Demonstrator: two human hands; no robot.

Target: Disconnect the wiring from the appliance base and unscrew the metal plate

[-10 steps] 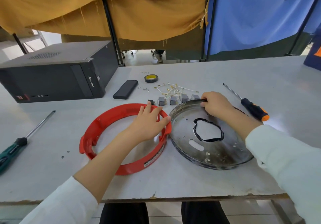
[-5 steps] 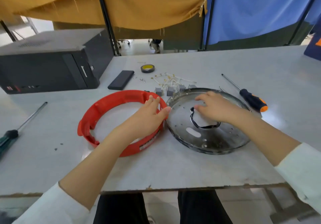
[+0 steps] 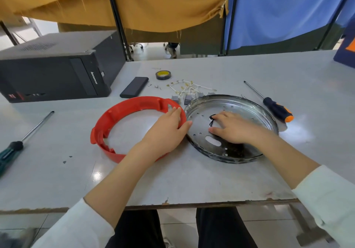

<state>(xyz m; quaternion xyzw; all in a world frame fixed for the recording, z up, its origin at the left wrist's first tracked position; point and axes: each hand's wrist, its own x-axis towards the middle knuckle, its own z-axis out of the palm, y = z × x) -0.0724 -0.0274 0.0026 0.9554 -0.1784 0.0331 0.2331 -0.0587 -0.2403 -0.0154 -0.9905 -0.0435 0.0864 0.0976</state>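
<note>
1. Head view, nearest edge: we see the worn front lip of the grey table [image 3: 192,180], dark trousers below it, and both white sleeves coming in from the bottom corners.
2. Left hand [image 3: 167,130]: fingers nearly straight, lying flat over the right side of the red plastic ring [image 3: 123,111], fingertips on its rim, thumb pointing toward the plate. Nothing is gripped.
3. Right hand [image 3: 232,128]: palm down in the middle of the round metal plate [image 3: 249,109], fingers spread and lightly bent, tips at the black-edged central opening [image 3: 212,118]. We cannot tell whether a fingertip hooks that edge; the hand hides most of the opening.
4. Plate and ring lie side by side, rims touching or nearly so. The plate is perforated with small holes and one oblong slot [image 3: 212,141] near the right thumb.
5. Far left, near edge: green-handled screwdriver [image 3: 21,142], well apart from both hands.
6. Right of the plate: orange-and-black screwdriver [image 3: 272,107], just beside the rim.
7. Behind the plate: grey connector blocks [image 3: 187,99] and a loose bundle of pale wires [image 3: 190,88], detached and lying on the table.
8. Farther back: flat black device [image 3: 134,90], roll of tape [image 3: 162,74], loose screws [image 3: 156,87].
9. Back left: black computer case [image 3: 53,70]. Behind the table hang ochre and blue curtains.
</note>
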